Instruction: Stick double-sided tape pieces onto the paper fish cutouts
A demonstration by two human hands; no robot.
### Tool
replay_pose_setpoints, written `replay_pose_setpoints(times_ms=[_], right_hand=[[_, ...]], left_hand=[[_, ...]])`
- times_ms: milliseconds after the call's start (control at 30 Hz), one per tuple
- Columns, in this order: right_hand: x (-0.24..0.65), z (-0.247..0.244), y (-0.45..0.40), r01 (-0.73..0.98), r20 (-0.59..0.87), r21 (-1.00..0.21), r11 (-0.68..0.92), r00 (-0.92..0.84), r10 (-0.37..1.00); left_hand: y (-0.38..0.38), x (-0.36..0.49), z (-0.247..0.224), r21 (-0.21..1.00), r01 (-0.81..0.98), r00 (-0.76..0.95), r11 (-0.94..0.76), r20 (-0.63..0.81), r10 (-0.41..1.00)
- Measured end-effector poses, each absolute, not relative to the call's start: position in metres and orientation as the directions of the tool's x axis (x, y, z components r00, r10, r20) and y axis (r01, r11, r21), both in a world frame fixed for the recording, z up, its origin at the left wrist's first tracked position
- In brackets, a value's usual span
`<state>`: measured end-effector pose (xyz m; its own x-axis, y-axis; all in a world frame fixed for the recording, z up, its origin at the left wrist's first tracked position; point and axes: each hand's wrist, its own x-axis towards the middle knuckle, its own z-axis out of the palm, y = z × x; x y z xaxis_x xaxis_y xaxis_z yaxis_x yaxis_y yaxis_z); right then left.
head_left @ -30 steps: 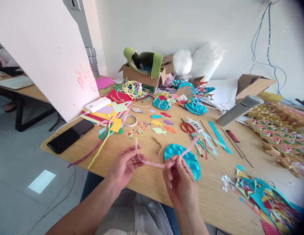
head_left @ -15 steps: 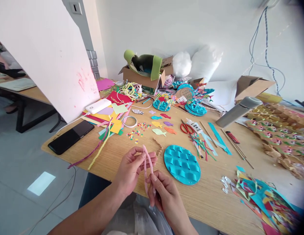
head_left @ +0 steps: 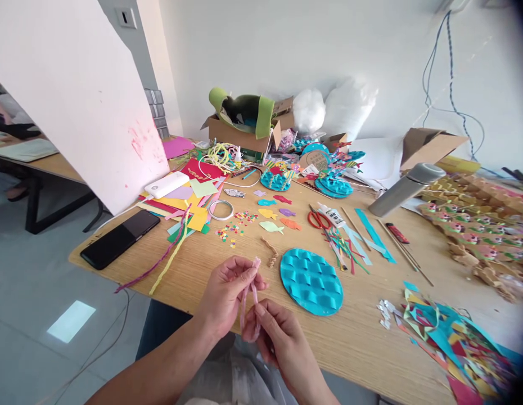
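A folded pink pipe cleaner (head_left: 255, 292) is between my hands, above the table's front edge. My left hand (head_left: 225, 292) pinches its upper part, where the two strands meet, between thumb and fingers. Lower down, the thumb and fingers of my right hand (head_left: 284, 332) close on the strands. Just right of the hands lies a round teal disc (head_left: 312, 284) covered in raised paper strips. A short twisted brown pipe cleaner (head_left: 271, 253) rests beyond my fingertips. Farther back are several paper fish cutouts (head_left: 271, 227) in different colours.
Purple and yellow pipe cleaners (head_left: 171, 256) overhang the left edge near a black phone (head_left: 120, 239). Red scissors (head_left: 318, 216), a glue tube (head_left: 332, 215) and paper strips lie to the right. A grey bottle (head_left: 407, 189) and scrap paper (head_left: 459, 337) sit farther right.
The pink pipe cleaner's tip has dropped lower and its strands are now pinched together at the top by my left hand. The camera view has shifted slightly.
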<state>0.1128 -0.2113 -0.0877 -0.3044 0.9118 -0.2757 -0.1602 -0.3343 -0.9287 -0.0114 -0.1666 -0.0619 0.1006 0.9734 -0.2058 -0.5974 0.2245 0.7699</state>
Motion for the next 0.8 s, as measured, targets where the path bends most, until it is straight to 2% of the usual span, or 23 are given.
replay_pose_setpoints(times_ms=[100,167,433,800], right_hand=[[0.121,-0.079,-0.202,-0.038,-0.098,-0.994,-0.102,-0.094,0.991],[0.125,-0.070,-0.194,0.010,-0.012,-1.000,-0.012,0.026,1.000],[0.119,-0.059,-0.181,-0.150,0.020,-0.988,0.023,0.024,1.000],[0.120,-0.052,-0.183,-0.075,0.068,-0.994,0.073,0.076,0.995]], left_hand=[[-0.168,-0.013,-0.062,0.813,-0.540,0.093,0.217,-0.198,0.976],[-0.171,-0.013,-0.063,0.830,-0.510,0.127,0.225,-0.186,0.974],[-0.178,-0.013,-0.068,0.814,-0.491,0.271,0.309,-0.194,0.943],[-0.178,-0.014,-0.069,0.801,-0.465,0.328,0.378,-0.240,0.914]])
